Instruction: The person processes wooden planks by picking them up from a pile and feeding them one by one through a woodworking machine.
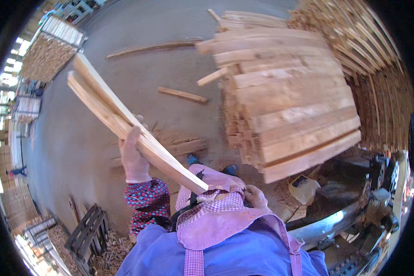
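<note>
My left hand [134, 156] is closed around the middle of a pair of long pale wooden boards [110, 108]. The boards lie against each other and slant from the upper left down toward my waist, where their near end reaches the pink checked apron [221, 225]. Close to the apron's right side is my right hand [255, 197], partly covered by the cloth. Its fingers are too small and blurred to make out, and nothing shows in it. To the right of the held boards stands a large stack of sawn boards [294, 92].
Loose wood pieces [183, 94] and a long strip [147, 48] lie on the grey floor. A dark pallet [88, 232] leans at the lower left beside wood scraps. Metal machinery [326, 230] is close on my right. More stacked timber [386, 101] rises at the far right.
</note>
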Motion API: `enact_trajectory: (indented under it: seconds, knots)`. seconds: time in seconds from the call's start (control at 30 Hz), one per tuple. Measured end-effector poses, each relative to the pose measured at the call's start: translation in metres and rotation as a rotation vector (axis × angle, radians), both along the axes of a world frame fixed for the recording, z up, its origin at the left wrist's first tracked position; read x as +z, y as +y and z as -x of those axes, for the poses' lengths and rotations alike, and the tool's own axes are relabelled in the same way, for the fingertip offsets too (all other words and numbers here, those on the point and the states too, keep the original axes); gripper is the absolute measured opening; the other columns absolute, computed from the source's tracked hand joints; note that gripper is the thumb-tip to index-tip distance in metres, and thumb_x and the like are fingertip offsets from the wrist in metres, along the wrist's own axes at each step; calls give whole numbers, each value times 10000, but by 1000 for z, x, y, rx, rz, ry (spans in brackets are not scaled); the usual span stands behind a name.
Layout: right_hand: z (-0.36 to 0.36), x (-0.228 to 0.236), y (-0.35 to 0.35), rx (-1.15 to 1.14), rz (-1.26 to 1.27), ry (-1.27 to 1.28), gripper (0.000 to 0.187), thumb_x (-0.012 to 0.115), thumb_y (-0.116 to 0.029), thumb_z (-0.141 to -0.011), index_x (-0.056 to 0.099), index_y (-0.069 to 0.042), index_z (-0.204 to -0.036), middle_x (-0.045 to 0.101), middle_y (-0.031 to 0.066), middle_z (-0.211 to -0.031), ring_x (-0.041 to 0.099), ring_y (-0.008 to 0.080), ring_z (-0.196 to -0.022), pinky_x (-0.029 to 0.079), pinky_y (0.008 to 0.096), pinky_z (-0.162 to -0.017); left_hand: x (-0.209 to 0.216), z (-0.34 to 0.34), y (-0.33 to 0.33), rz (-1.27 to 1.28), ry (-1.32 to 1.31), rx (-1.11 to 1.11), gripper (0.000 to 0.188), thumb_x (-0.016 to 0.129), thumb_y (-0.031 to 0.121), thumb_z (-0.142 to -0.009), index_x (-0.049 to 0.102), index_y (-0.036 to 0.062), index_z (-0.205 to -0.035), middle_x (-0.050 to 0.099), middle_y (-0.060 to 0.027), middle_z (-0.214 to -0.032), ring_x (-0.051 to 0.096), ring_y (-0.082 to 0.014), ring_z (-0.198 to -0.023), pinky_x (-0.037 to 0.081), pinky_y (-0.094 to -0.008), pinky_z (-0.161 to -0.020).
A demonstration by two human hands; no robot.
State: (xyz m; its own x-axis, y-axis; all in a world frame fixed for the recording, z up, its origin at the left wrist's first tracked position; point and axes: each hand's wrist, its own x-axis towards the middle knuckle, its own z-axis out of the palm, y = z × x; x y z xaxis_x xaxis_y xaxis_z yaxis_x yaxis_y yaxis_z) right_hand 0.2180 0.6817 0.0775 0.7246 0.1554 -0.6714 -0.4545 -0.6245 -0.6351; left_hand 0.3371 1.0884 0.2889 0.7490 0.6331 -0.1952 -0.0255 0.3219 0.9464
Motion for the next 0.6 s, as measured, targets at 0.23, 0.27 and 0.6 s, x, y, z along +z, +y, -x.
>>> enact_trajectory:
  seconds: [0.23,0.27,0.6]
  knots:
    - [-102,-99,99,-65,-508,-50,337,606,-242,-922,623,-36,-1188,652,79,-983,614,202,-780,495,306,-690,-69,57,72,70,350,99,321,698,193,-852,634,17,-1112,649,-31,-958,616,-145,-836,511,-295,-745]
    - [-116,-102,105,-450,-675,318,355,613,-234,-933,596,-92,-1258,645,50,-978,601,169,-702,490,271,-591,-88,62,72,225,332,88,235,712,154,-832,677,31,-1028,658,-18,-874,627,-143,-767,515,-282,-683]
    - [-355,-187,142,-1336,-1129,590,552,441,-428,-985,331,-258,-1500,442,8,-1383,444,197,-1212,321,521,-1028,-100,96,65,131,512,7,519,817,161,-723,590,40,-1175,642,8,-948,591,-102,-810,512,-267,-727]
